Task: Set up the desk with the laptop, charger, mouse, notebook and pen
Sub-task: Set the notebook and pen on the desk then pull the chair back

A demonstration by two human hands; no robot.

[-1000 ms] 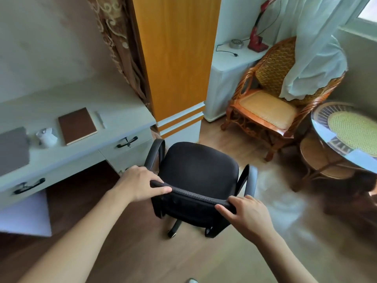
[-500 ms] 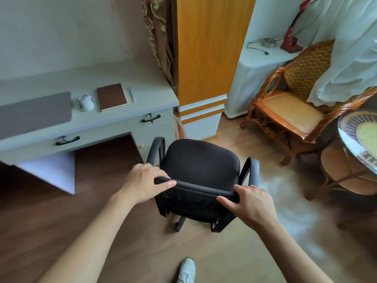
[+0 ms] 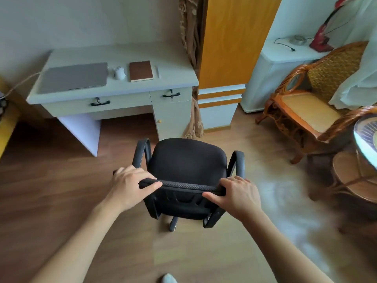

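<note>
Both hands grip the top of a black office chair's (image 3: 188, 158) backrest: my left hand (image 3: 130, 185) at its left end, my right hand (image 3: 237, 195) at its right end. The chair stands on the wooden floor, a short way in front of the pale desk (image 3: 175, 68). On the desk lie a closed grey laptop (image 3: 74, 77), a white mouse (image 3: 120, 73), a brown notebook (image 3: 141, 70) and a pale pen (image 3: 157, 71), left to right. A cable (image 3: 20, 83) leaves the laptop's left side; no charger brick shows.
An orange-and-white cabinet (image 3: 230, 48) and a curtain (image 3: 190, 37) stand right of the desk. A wicker armchair (image 3: 310, 99) and a glass-topped round table (image 3: 367, 139) fill the right side. A white unit (image 3: 285, 64) carries a red lamp (image 3: 322, 35). My shoe (image 3: 169, 278) shows below.
The view has swung left and drawn back, so the whole desk now shows. The chair, still held by both hands, stands farther from the desk's drawer side.
</note>
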